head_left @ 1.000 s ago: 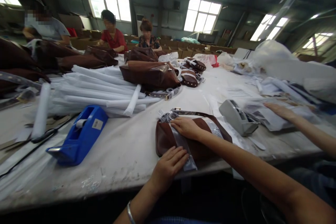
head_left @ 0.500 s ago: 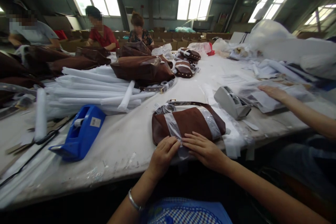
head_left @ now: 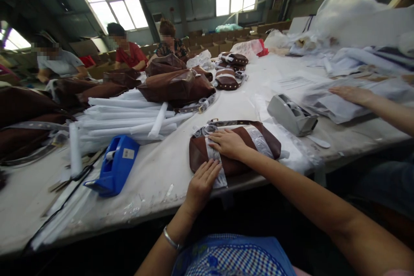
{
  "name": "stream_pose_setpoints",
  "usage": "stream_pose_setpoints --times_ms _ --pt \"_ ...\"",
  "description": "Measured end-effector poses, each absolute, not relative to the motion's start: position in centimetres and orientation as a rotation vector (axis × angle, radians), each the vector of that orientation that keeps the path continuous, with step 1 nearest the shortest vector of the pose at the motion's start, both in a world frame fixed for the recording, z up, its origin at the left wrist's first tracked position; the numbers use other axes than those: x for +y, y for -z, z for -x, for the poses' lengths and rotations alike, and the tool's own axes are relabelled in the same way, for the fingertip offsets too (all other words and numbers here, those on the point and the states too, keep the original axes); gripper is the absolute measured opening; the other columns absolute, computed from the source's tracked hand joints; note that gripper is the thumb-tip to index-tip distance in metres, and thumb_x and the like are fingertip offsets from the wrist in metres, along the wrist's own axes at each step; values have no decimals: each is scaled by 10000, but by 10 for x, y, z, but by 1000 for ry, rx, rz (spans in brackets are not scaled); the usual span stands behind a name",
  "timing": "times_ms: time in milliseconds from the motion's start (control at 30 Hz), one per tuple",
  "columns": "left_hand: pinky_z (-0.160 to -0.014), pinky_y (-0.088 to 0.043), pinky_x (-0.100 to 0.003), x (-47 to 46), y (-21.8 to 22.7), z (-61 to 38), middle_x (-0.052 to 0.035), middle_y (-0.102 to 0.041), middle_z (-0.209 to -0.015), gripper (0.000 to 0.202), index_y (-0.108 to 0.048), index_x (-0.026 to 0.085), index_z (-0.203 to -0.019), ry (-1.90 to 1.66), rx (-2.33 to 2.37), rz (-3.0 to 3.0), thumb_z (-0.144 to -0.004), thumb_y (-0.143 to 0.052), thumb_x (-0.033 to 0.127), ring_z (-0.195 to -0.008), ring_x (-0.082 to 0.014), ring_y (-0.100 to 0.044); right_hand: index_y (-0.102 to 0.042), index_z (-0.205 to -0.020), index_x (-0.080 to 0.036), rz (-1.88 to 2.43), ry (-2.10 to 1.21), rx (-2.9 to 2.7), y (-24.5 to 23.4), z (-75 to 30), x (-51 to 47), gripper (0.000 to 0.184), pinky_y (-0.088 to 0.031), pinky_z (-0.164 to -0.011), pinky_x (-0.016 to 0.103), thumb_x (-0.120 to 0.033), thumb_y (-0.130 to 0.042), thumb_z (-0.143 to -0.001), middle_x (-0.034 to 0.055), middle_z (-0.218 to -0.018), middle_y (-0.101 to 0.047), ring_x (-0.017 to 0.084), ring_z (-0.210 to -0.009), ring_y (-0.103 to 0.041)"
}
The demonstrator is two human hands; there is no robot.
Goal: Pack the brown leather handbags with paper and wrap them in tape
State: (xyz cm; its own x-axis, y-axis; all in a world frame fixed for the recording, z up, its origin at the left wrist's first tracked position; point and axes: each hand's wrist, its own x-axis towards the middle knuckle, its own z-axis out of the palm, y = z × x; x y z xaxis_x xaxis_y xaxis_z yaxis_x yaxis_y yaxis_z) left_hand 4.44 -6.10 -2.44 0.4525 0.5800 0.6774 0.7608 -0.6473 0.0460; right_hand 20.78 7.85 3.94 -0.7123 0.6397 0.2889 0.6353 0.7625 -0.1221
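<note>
A brown leather handbag [head_left: 239, 166] lies on its side at the table's front edge, with two bands of clear plastic wrap around its body. My right hand [head_left: 228, 143] rests flat across the left band [head_left: 211, 152], fingers stretched out. Beside it, my left hand [head_left: 203, 179] presses with straight fingers on the lower left part of the bag and the band's lower end. The right band [head_left: 260, 140] is uncovered. Along the bag's far side runs its studded strap [head_left: 239, 123], with a plastic-wrapped bundle [head_left: 207, 130] at the left end.
A blue tape dispenser [head_left: 118, 166] stands to the left and a grey tape dispenser [head_left: 291, 114] to the right. White paper rolls [head_left: 113, 116] and brown bags [head_left: 177, 86] lie behind. At right, a co-worker's hand [head_left: 351, 94] rests on plastic-wrapped sheets. Other people sit across the table.
My right hand has moved up from the bag's near edge onto the left band. My left hand stays near the lower edge, its fingers now laid straight. The camera view has tilted.
</note>
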Motion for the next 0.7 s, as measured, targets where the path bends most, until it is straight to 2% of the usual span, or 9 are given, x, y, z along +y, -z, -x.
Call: stream_pose_setpoints --times_ms 200,400,500,600,700 --pt "-1089 -503 -424 -61 25 -43 -88 -628 -1365 494 -499 170 -1410 1018 -1112 2452 -946 -441 10 -1337 -209 -524 -553 -1390 -144 928 17 -2514 -28 -235 34 421 -325 -1176 526 -312 -479 -1010 132 -1413 -583 292 -1383 -452" --pt "-1107 -485 -426 -59 29 -43 -84 -625 -1369 568 -405 182 -1478 1083 -1144 2495 -942 -417 -6 -1349 -202 -509 -349 -1530 -213 681 -89 -2519 -5 -280 -33 579 -335 -1200 501 -275 -543 -988 97 -1487 -515 238 -1430 -398" --pt "-1107 -484 -413 -59 28 -43 -87 -642 -1348 557 -410 171 -1471 1128 -1163 2500 -942 -427 0 -1333 -196 -527 -444 -1475 -241 645 -20 -2447 2 -277 -43 505 -353 -1190 487 -235 -552 -982 79 -1418 -587 224 -1383 -460" --pt "-1113 -478 -415 -59 26 -42 -92 -642 -1348 544 -416 173 -1467 1143 -1175 2506 -946 -447 22 -1328 -199 -535 -631 -1283 -249 565 56 -2336 3 -262 -40 324 -429 -1132 417 -180 -535 -982 44 -1224 -708 178 -1220 -595" --pt "-1116 -476 -419 -59 26 -42 -90 -627 -1369 580 -375 187 -1495 1130 -1184 2521 -942 -401 14 -1325 -194 -537 -711 -1096 -259 455 65 -2314 -1 -256 -36 244 -486 -1055 381 -148 -531 -975 1 -1006 -759 149 -1045 -661"
